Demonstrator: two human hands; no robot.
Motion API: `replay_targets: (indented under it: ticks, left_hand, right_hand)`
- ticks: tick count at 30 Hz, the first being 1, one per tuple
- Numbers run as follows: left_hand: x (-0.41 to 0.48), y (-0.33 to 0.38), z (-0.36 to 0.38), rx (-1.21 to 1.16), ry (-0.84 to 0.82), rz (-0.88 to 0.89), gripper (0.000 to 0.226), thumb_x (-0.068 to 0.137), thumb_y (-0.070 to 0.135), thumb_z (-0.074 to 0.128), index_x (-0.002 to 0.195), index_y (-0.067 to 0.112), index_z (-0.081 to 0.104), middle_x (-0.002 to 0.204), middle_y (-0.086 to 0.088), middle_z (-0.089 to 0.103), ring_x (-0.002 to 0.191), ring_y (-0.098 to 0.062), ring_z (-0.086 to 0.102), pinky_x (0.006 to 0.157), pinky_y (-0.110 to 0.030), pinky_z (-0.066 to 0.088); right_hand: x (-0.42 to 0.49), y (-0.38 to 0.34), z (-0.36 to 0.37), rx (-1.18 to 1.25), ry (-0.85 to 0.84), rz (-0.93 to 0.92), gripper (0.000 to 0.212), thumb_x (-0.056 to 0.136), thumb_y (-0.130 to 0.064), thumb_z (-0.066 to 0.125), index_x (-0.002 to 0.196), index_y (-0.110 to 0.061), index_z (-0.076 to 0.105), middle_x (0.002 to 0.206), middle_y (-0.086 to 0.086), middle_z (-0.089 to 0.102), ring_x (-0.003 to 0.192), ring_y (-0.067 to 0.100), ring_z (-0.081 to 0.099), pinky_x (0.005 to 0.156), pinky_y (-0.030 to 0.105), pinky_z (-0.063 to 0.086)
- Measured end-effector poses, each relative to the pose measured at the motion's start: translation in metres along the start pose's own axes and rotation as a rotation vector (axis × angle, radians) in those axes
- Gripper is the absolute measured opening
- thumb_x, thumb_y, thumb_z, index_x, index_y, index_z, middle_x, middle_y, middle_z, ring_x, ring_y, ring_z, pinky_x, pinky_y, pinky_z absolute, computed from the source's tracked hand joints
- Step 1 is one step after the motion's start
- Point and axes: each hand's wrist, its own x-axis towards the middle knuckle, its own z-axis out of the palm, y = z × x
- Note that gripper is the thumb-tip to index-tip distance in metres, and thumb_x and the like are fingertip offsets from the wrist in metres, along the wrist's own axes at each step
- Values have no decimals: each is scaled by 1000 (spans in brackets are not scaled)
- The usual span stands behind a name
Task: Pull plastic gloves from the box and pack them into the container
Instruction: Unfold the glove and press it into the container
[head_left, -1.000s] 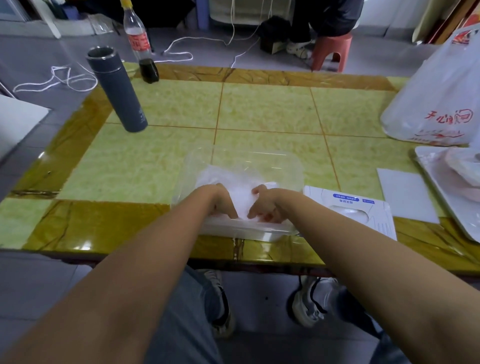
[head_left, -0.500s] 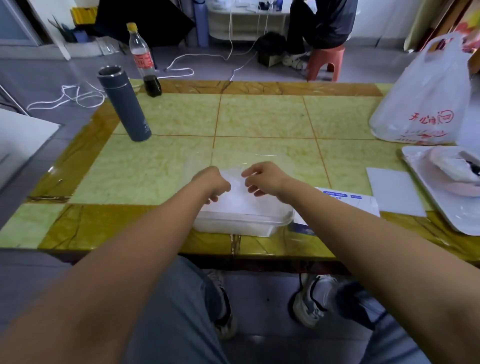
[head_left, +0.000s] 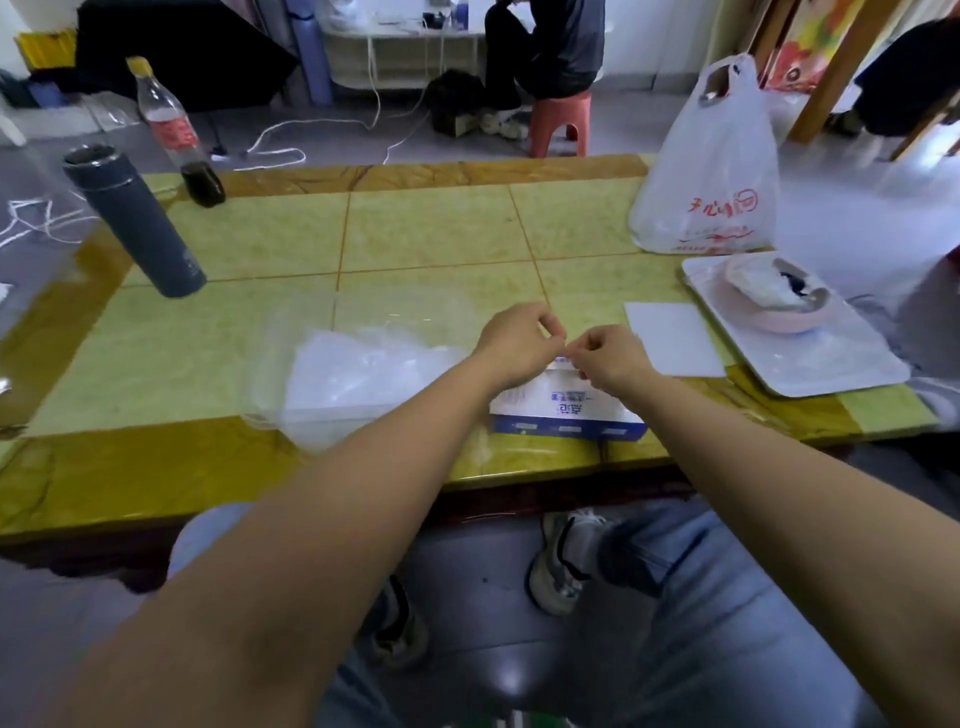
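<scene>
A clear plastic container (head_left: 270, 418) stands near the table's front edge, with crumpled plastic gloves (head_left: 358, 371) lying inside it. Just to its right lies the white and blue glove box (head_left: 566, 413). My left hand (head_left: 517, 343) and my right hand (head_left: 610, 361) hover side by side over the top of the box. Their fingers are curled and the fingertips meet above the box's opening. They pinch a thin glove there, which hardly shows. My hands hide the opening itself.
A grey flask (head_left: 140, 228) and a dark drink bottle (head_left: 176, 135) stand at the back left. At the right are a white plastic bag (head_left: 711, 171), a white tray (head_left: 831, 369) bearing a pink bowl (head_left: 774, 299), and a white card (head_left: 672, 338). A person sits on a red stool (head_left: 558, 122) beyond the table.
Both hands have left the container and moved right, over the glove box. The gloves they pressed down stay in the container. The camera view has swung right and upward.
</scene>
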Motion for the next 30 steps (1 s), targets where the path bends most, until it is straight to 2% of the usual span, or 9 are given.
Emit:
replay_targets:
  ticks: [4, 8, 13, 19, 20, 22, 25, 28, 30]
  left_hand:
    - [7, -13, 32, 207, -111, -105, 15, 89, 15, 55, 103, 16, 60, 99, -8, 60, 94, -26, 57, 76, -27, 40]
    - [8, -33, 43, 245, -151, -263, 41, 88, 21, 62, 125, 8, 49, 123, -9, 58, 113, -27, 55, 85, -30, 43]
    - [11, -33, 41, 208, -186, -314, 62, 84, 25, 73, 132, 5, 41, 128, -10, 55, 117, -26, 53, 89, -32, 44]
    - [11, -36, 40, 162, -209, -337, 63, 83, 24, 74, 132, 5, 39, 126, -11, 54, 114, -26, 53, 88, -32, 44]
    - [11, -36, 40, 153, -211, -338, 63, 83, 24, 75, 131, 5, 39, 126, -11, 54, 112, -26, 54, 86, -32, 44]
    - [12, -36, 40, 147, -215, -344, 63, 83, 24, 75, 131, 6, 39, 125, -10, 53, 108, -25, 53, 82, -30, 43]
    - [14, -35, 41, 147, -211, -362, 69, 83, 24, 75, 135, 5, 35, 128, -11, 51, 115, -26, 51, 81, -29, 41]
    - [14, -37, 42, 151, -201, -364, 72, 83, 25, 75, 137, 4, 33, 127, -11, 52, 107, -24, 52, 79, -29, 41]
    - [14, -39, 43, 146, -191, -358, 70, 83, 25, 74, 136, 4, 33, 124, -10, 53, 98, -22, 48, 77, -29, 41]
  right_hand:
    - [0, 27, -3, -223, -7, -43, 19, 91, -19, 58, 97, -13, 75, 100, 6, 72, 97, 25, 63, 77, 28, 45]
    - [0, 30, 7, -315, 19, -47, 14, 85, -22, 64, 89, -19, 77, 94, 3, 73, 91, 23, 67, 76, 29, 51]
    - [7, 22, 21, -448, 21, -51, 12, 85, -24, 69, 94, -20, 74, 97, 2, 72, 92, 23, 66, 74, 30, 50]
    - [13, 13, 21, -651, -20, -116, 15, 88, -14, 57, 93, -14, 70, 93, 6, 68, 83, 28, 64, 66, 28, 47]
    - [12, 13, 19, -622, -51, -135, 14, 88, -14, 55, 87, -13, 68, 89, 7, 67, 80, 28, 62, 64, 28, 45]
    - [9, 15, 13, -372, -120, -159, 16, 87, -15, 54, 73, -12, 61, 79, 5, 63, 73, 24, 57, 62, 29, 43]
    - [0, 15, 3, 45, -109, -207, 19, 87, -14, 58, 69, -10, 53, 78, 4, 56, 71, 16, 48, 67, 30, 40]
    - [0, 19, 6, 74, -109, -178, 16, 83, -25, 70, 79, -15, 58, 79, -1, 57, 71, 13, 51, 65, 28, 42]
    - [1, 22, 7, -21, -160, -141, 26, 82, -26, 73, 69, -15, 53, 65, -1, 49, 61, 16, 44, 58, 30, 35]
